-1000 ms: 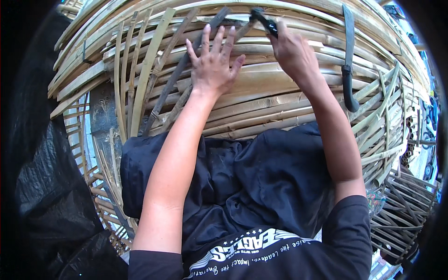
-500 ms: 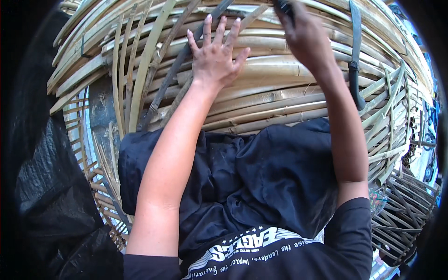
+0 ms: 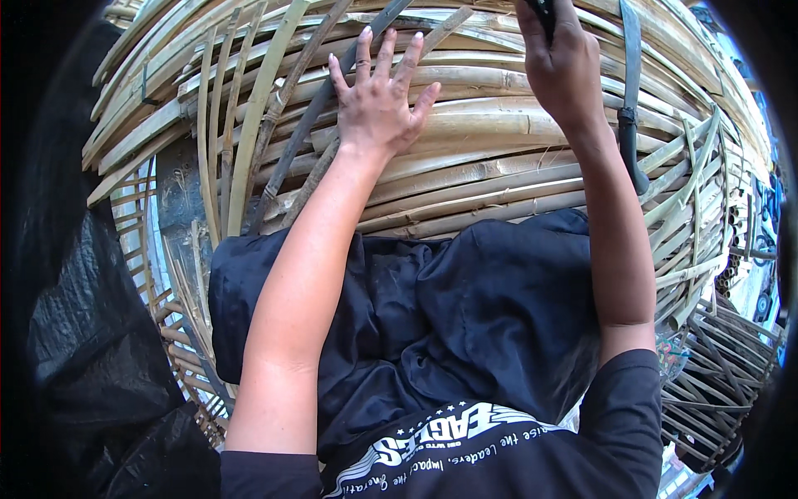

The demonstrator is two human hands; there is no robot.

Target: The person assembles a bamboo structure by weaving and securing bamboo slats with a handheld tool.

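Note:
My left hand (image 3: 376,116) lies flat with fingers spread on the split bamboo slats (image 3: 490,125). Beneath it a thin bamboo stick (image 3: 449,29) runs slantwise, its far end showing past the fingertips. A dark strip (image 3: 312,125) passes just left of the palm, near the fingers. At the top right, my right hand (image 3: 565,79) is closed around a black object (image 3: 542,15), like a tool's handle; the picture's edge cuts off the rest. To the right of that hand a long dark-bladed knife (image 3: 630,91) with a curved handle lies across the slats.
Several loose bamboo strips (image 3: 258,108) stand slantwise on the left. A black plastic sheet (image 3: 79,308) hangs at the far left. Woven bamboo strips (image 3: 690,183) lie at the right, with a pile of dark sticks (image 3: 715,382) below. Dark cloth (image 3: 482,291) covers my lap.
My right hand has moved slightly right with the black object, and its blur is gone. My left hand has shifted a little left and stays flat.

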